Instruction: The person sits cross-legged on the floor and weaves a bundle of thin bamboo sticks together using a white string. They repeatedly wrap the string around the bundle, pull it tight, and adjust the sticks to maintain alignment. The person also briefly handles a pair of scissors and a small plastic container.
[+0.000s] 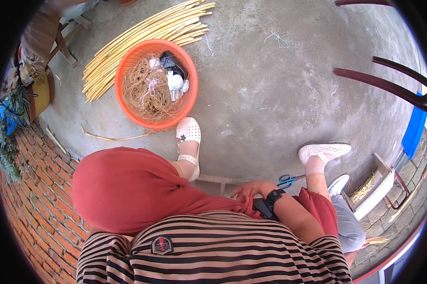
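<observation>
Near the middle of my lap, my right hand has its fingers curled into bunched folds of red cloth. A black strap with a dark device is around that wrist. The red cloth covers my lap and bulges to the left. My left hand does not show; the cloth and my striped shirt hide that side. Beyond my right hand, scissors with teal handles lie on the floor beside my white shoe.
An orange basket ahead holds brown twine, silvery wrapped pieces and a black object. Yellow stalks lie behind it. Dark red chair legs and a white open box stand right. Other people are upper left and lower right.
</observation>
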`<act>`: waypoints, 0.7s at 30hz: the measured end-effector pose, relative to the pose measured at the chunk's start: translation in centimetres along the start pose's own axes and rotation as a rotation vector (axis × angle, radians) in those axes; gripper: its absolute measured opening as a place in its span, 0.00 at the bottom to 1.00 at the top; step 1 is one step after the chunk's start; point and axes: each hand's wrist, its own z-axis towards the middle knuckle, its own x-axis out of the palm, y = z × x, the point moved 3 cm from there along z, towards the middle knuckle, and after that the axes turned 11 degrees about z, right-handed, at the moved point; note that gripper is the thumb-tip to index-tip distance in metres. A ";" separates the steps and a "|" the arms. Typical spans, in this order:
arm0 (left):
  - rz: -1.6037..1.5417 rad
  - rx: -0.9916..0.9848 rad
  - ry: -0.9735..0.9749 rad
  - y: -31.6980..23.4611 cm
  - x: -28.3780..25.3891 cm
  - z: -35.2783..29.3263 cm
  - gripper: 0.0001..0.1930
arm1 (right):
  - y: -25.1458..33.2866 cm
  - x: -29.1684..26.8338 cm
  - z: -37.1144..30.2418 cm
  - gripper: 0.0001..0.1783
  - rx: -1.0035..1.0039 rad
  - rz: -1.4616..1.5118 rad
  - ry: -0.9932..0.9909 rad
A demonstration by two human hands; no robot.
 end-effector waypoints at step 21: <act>-0.751 0.320 -0.164 9.6 -15.5 9.3 0.21 | 17.7 28.9 -17.8 0.18 -0.941 -0.022 -1.721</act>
